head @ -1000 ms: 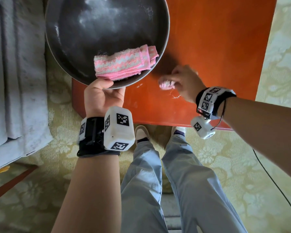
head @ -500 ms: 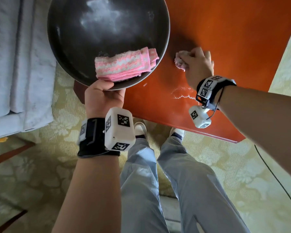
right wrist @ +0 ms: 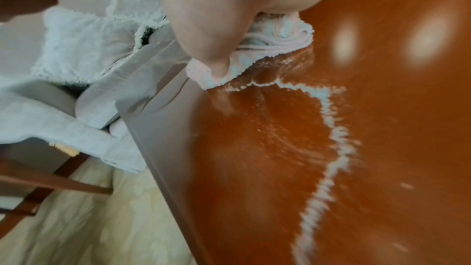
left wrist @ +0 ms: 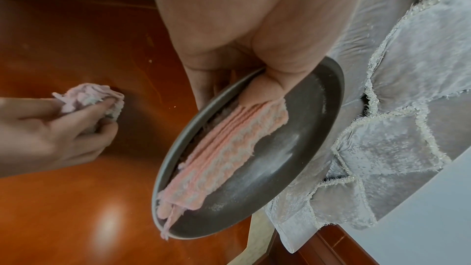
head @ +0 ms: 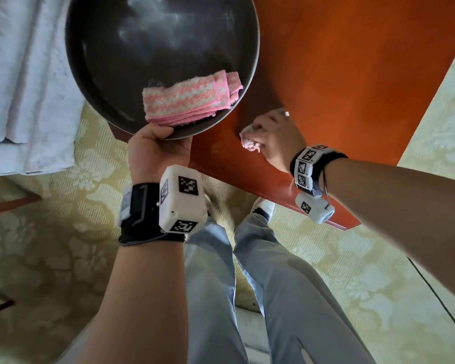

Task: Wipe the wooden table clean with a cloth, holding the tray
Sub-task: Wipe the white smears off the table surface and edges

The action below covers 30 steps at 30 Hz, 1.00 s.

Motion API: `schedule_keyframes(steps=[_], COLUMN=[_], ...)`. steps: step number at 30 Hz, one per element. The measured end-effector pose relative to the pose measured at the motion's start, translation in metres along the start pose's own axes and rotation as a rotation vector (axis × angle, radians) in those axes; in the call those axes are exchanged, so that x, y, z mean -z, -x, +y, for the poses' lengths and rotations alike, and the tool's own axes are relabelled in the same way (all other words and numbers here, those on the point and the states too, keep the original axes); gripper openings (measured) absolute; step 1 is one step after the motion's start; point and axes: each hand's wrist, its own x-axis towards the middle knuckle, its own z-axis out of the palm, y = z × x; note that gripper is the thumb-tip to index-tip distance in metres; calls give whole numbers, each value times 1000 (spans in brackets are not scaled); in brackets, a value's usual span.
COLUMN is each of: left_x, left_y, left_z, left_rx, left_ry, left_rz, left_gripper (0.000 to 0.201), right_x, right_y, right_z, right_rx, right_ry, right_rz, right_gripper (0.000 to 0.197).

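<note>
While your left hand (head: 159,151) is gripping the tray (head: 111,61) rim, thumb pinning the folded cloth (head: 187,101), your right hand's (head: 276,137) fingers (left wrist: 84,114) are clenching a bunched cloth (left wrist: 89,96). It is pressing on the bench (head: 352,88) beside white powder (right wrist: 328,148).

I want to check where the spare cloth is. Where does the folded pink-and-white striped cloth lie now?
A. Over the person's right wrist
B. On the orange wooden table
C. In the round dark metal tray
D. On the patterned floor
C: the folded pink-and-white striped cloth lies inside the round dark metal tray, whose rim the left hand grips.
</note>
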Motion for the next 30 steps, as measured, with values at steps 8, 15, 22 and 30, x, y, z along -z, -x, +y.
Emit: schedule_keyframes(steps=[8, 15, 22, 30], left_x=[-6, 2, 14, 13], left_y=[13, 19, 17, 14], left_z=[-20, -27, -34, -39], left_rx=[6, 11, 18, 41], left_ry=[-7, -29, -22, -77], left_rz=[22, 9, 22, 51], left_gripper=[42, 40, 46, 40], right_x=[1, 18, 37, 2], right_y=[62, 51, 34, 49], right_z=[31, 35, 76, 68], right_rx=[222, 132, -459, -721], right_ry=[38, -72, -245, -184], right_rz=[-71, 50, 268, 202], right_gripper=[51, 51, 40, 51])
